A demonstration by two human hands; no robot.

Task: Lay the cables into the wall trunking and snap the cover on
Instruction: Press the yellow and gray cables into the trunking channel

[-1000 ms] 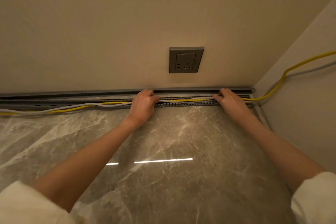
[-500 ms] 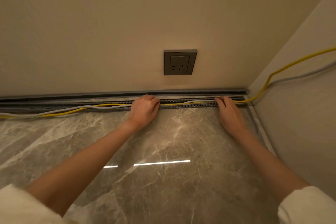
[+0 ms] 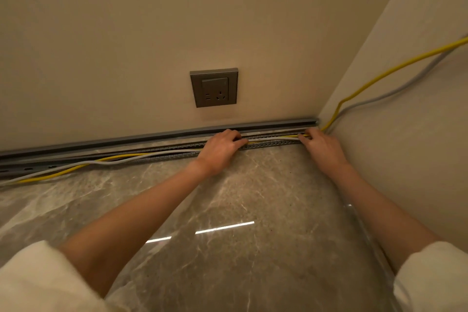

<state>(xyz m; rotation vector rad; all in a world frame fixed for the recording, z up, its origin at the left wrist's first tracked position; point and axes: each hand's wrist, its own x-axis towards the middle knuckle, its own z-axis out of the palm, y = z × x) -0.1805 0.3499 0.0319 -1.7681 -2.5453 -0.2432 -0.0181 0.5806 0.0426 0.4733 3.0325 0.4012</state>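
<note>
A grey slotted trunking [image 3: 164, 157] runs along the foot of the back wall on a marble surface. A yellow cable [image 3: 63, 173] and a grey cable [image 3: 114, 161] lie partly over its front edge at the left and inside it between my hands. My left hand [image 3: 220, 151] is below the socket, its fingers curled over both cables at the channel. My right hand [image 3: 321, 147] is close to the corner and pinches the cables there. Past that hand, both cables rise along the right wall.
A grey wall socket [image 3: 214, 87] sits above the trunking. A long grey strip [image 3: 126, 140] lies against the wall behind the channel. The right wall [image 3: 405, 159] closes the corner. The glossy marble surface [image 3: 228, 197] spreads in front.
Both hands have slid to the right along the trunking, the right one nearly into the corner. The cable stretch between them now lies lower in the channel.
</note>
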